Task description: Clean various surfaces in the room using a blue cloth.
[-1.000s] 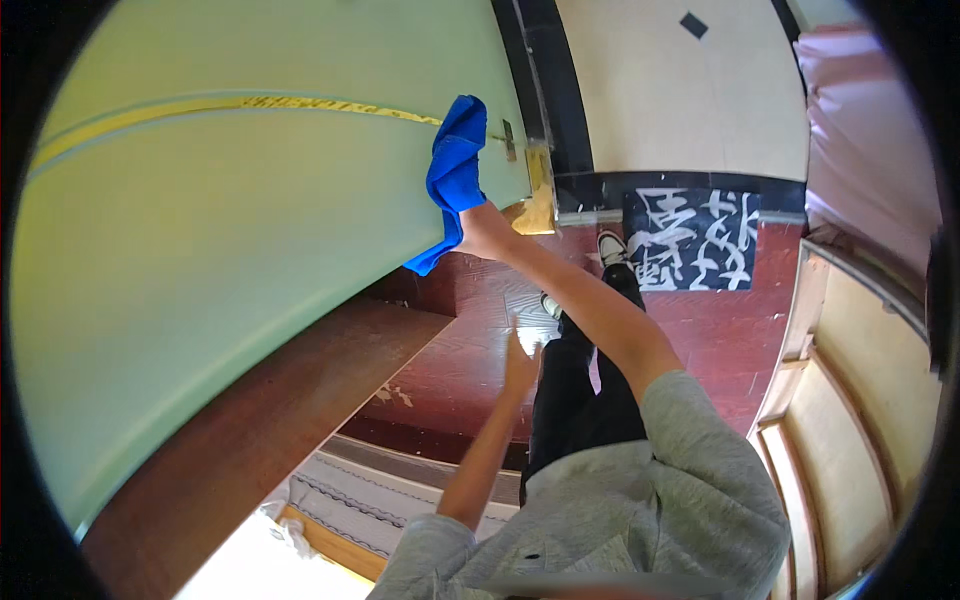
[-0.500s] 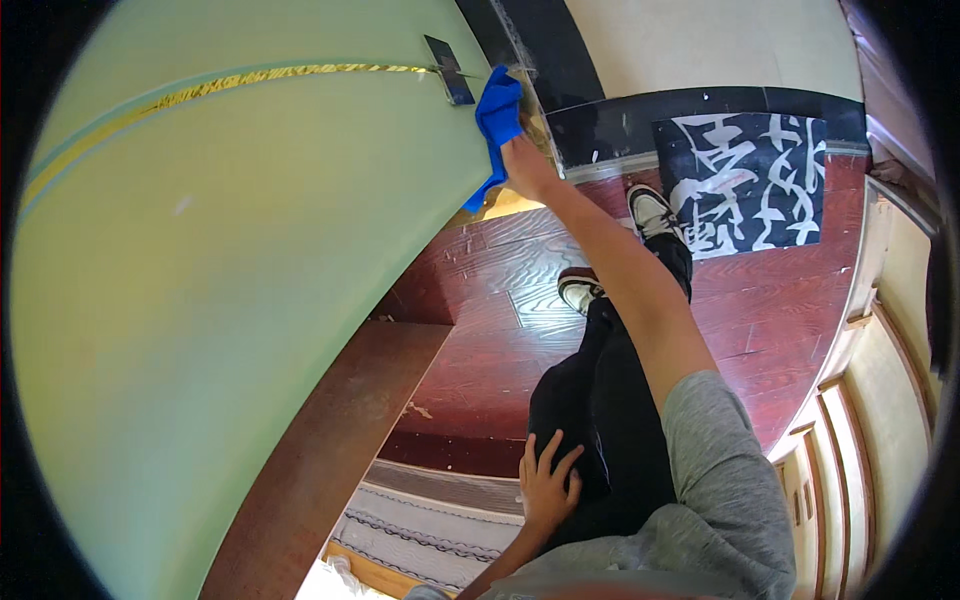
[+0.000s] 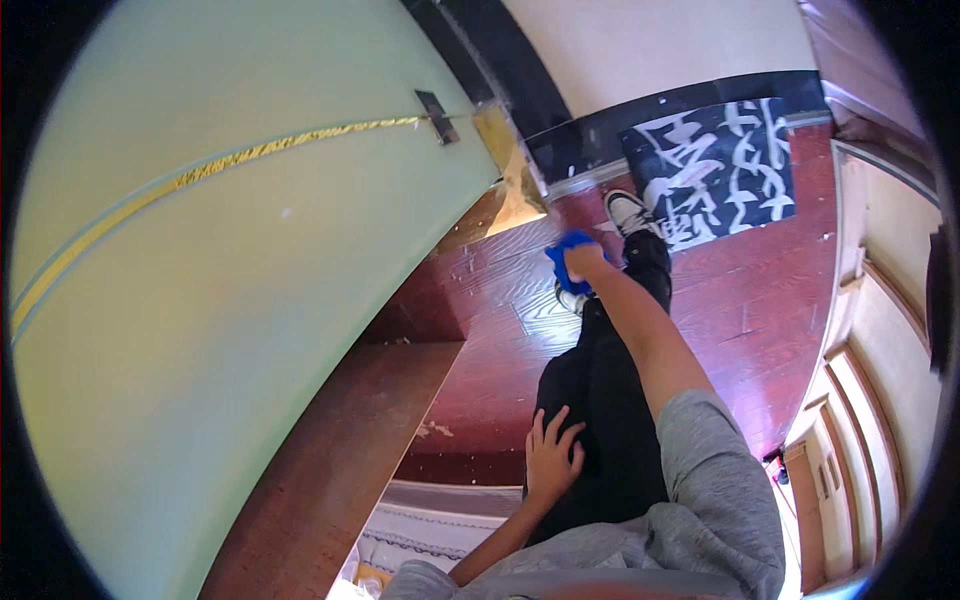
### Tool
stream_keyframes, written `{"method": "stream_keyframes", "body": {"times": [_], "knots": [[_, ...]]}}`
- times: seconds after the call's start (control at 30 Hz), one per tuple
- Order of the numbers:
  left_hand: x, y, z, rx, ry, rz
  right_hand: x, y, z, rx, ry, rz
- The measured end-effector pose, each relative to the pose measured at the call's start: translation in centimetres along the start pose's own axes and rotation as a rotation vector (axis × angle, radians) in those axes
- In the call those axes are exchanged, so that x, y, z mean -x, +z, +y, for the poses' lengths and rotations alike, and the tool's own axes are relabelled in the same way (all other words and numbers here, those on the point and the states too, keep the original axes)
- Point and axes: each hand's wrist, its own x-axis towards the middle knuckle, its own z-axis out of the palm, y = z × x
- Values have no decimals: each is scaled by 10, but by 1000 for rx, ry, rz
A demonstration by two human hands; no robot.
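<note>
Two hands in view, one cloth, one door. Right hand point(image 3: 585, 262) stretched out at the end of a bare forearm, just above picture centre toward 1 o'clock, fingers clamped together on a crumpled blue cloth point(image 3: 566, 258). Cloth bunched at the 9 o'clock side of that hand, held in the air over the floor, clear of the door and near its lower corner. Left hand point(image 3: 552, 455) flat on the thigh of black trousers point(image 3: 610, 400), below centre toward 6 o'clock, fingers spread apart and holding nothing.

One large pale green door point(image 3: 200, 300) across the whole 9 o'clock half, crossed by one thin yellow-gold stripe point(image 3: 250, 155) and bearing one small dark metal plate point(image 3: 437, 103) near 12 o'clock. One brown wooden ledge point(image 3: 330, 470) along the door's lower edge, toward 7 o'clock.

Two shoes on the glossy red-brown wooden floor point(image 3: 760, 300): one white and dark shoe point(image 3: 627, 208) just at the 1 o'clock side of the cloth, a second one point(image 3: 568, 298) mostly hidden beneath the right hand. One black mat point(image 3: 715, 160) with white markings at 1 o'clock, touching the dark skirting. Grey sleeves point(image 3: 710, 480) at 5 o'clock. One pale patterned rug point(image 3: 430, 530) at 6 o'clock. Cream panelled wall point(image 3: 880, 400) along 3 to 4 o'clock.
</note>
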Motion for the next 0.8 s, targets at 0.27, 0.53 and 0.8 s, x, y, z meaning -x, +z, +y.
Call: {"method": "stream_keyframes", "body": {"times": [0.27, 0.53, 0.8], "knots": [[20, 26, -21, 95, 197, 90, 213, 39, 77, -411, 205, 379], [44, 13, -29, 512, -59, 90, 310, -44, 4, -487, 66, 486], [74, -57, 0, 802, 188, 465, 401, -119, -180, -516, -417, -219]]}}
